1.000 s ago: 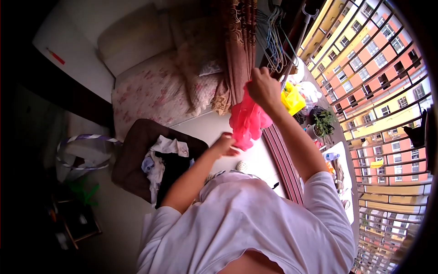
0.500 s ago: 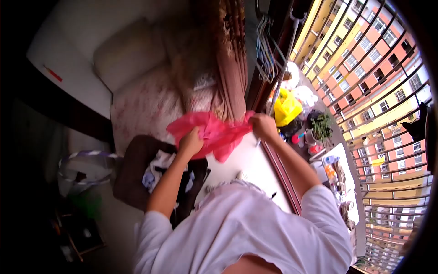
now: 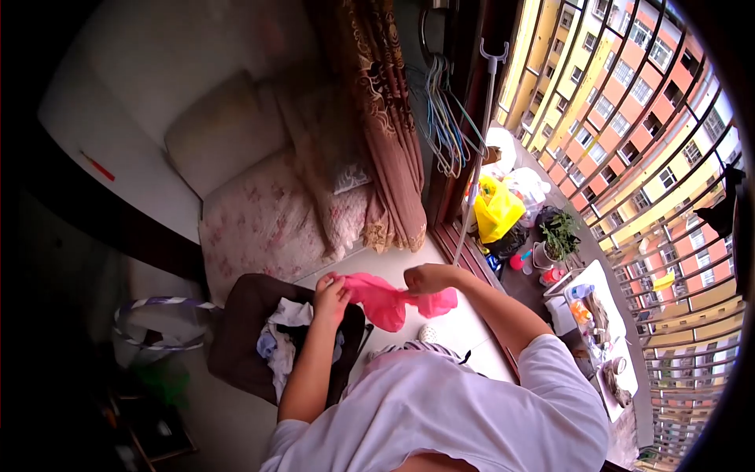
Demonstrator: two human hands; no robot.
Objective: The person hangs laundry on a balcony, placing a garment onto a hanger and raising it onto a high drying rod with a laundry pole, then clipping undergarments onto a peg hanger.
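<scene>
A thin, crumpled pink cloth [image 3: 376,300] hangs between my two hands above the pale floor; I cannot make out what kind of piece it is. My left hand [image 3: 330,297] pinches its left end. The fingers of my right hand [image 3: 429,278] are closed on it toward the other side, with a loose part drooping below. Beside my left forearm stands a dark brown padded seat [image 3: 240,326], with white, blue and black clothes [image 3: 281,338] heaped on it.
Several wire hangers [image 3: 447,118] hang by the door frame, near a long hooked pole [image 3: 481,126]. Past the sill are a yellow bag [image 3: 497,208], a potted plant [image 3: 560,236] and a cluttered white board [image 3: 617,346]. A curtain [image 3: 391,157] hangs before the flowered sofa [image 3: 255,224].
Both hands have come lower and closer to my body. The pink cloth, spread wide before, is now bunched narrower between them. My view has shifted slightly.
</scene>
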